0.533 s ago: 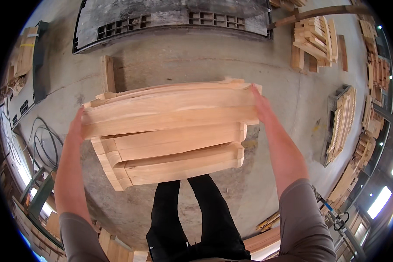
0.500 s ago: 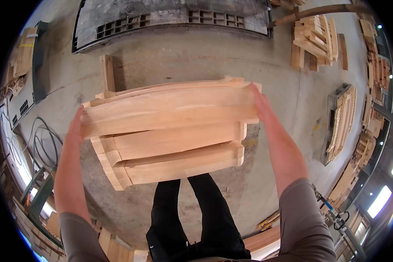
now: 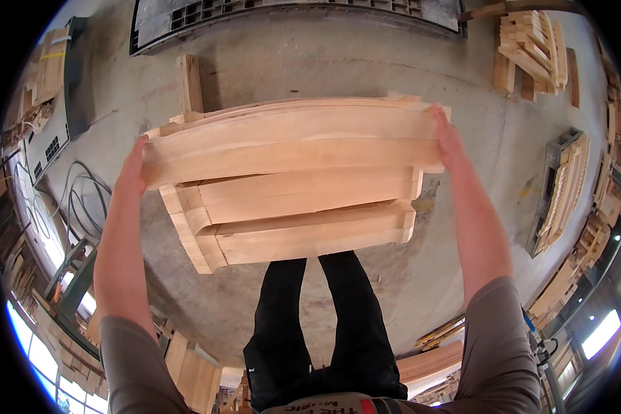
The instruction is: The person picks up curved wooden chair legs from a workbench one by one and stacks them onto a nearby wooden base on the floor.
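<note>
The left grip [image 3: 134, 164] and right grip [image 3: 449, 140] clasp opposite ends of one wooden board [image 3: 293, 134], which spans between them, next to other boards [image 3: 310, 195].

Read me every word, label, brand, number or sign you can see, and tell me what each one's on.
Shirt: printed lettering beside a red patch, partly cut off at the lower edge; I won't copy out its wording.
Black trousers: a small pale mark, too small to read.
Wooden pieces between the left hand and right hand: no lettering visible.
Background wood stack: any writing is too small to make out.
</note>
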Demonstrator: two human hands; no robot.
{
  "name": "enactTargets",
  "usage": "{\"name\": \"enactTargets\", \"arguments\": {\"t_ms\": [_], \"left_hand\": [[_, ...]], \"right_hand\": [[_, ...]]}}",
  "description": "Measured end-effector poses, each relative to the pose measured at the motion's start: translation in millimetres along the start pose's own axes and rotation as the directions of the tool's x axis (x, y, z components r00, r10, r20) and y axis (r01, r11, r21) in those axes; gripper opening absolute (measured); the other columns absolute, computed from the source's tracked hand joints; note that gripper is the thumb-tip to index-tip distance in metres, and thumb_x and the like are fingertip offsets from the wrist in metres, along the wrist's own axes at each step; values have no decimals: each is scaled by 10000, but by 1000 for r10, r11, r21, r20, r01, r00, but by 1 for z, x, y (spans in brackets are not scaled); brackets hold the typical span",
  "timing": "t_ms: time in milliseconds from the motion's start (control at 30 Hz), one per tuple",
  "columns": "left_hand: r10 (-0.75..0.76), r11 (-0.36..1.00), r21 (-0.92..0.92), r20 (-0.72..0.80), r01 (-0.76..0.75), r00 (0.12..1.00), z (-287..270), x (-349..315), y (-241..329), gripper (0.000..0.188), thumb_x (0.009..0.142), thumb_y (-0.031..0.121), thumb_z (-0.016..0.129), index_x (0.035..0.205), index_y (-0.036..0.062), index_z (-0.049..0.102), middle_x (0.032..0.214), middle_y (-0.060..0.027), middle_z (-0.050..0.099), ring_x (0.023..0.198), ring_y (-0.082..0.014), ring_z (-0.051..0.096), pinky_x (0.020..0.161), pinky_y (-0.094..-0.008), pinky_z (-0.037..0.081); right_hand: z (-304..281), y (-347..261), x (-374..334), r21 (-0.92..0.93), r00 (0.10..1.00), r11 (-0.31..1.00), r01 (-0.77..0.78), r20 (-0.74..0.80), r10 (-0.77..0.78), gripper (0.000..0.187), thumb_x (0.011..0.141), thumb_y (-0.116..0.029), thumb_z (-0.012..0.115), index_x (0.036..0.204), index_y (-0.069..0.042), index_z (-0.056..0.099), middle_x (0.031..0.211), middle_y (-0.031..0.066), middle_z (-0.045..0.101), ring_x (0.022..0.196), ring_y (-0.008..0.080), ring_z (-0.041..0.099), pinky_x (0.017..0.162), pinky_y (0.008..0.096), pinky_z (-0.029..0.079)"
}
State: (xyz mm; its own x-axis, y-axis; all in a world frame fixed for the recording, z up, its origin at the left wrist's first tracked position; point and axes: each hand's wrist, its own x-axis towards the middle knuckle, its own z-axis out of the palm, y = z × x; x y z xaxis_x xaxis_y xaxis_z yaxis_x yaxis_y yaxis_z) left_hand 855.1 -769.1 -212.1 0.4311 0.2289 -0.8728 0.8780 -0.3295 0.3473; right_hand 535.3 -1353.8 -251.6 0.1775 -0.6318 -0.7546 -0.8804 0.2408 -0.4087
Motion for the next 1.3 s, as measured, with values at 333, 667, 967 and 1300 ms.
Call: {"name": "enactTargets", "arguments": {"t_ms": [333, 667, 967, 1300], "left_hand": [[25, 995, -96, 63, -19, 998, -28, 30, -12, 526, 804, 456, 649, 1175, 103, 529, 1158, -132, 559, 1028, -278, 581, 905, -430, 485], [31, 997, -69, -51, -34, 998, 10, 11, 0, 640, 779, 445, 674, 1245, 31, 526, 1231, -156, 537, 1082, -276, 554, 912, -413, 469], [389, 882, 415, -373, -223, 842, 21, -50, -80, 856, 767, 617, 634, 1329, 0, 449, 1290, -255, 510, 1201, -366, 498, 1026, -433, 378], [70, 704, 699, 108, -126, 992, -88, -302, -377, 553, 807, 453, 620, 1101, -15, 624, 1008, -230, 656, 993, -338, 628, 879, -429, 480]], "right_hand": [[64, -64, -94, -918, 741, 162, 362, 178, -647, 1067, 727, -644, 657, 1435, 49, 263, 1500, 262, 218, 1392, 364, 239, 1117, 445, 268], [147, -57, -159, -784, 622, -133, 606, 571, -535, 1217, 584, -375, 848, 1462, 32, 111, 1507, 215, 201, 1414, 366, 168, 1162, 462, 167], [149, -87, -215, -826, 723, -183, 533, 557, -409, 1132, 662, -389, 814, 1454, 55, 138, 1508, 253, 187, 1403, 382, 191, 1144, 465, 209], [71, 108, -374, -678, 786, 412, 608, 587, -194, 867, 752, -459, 701, 1377, 47, 376, 1417, 293, 354, 1313, 410, 355, 1084, 452, 316]]}}
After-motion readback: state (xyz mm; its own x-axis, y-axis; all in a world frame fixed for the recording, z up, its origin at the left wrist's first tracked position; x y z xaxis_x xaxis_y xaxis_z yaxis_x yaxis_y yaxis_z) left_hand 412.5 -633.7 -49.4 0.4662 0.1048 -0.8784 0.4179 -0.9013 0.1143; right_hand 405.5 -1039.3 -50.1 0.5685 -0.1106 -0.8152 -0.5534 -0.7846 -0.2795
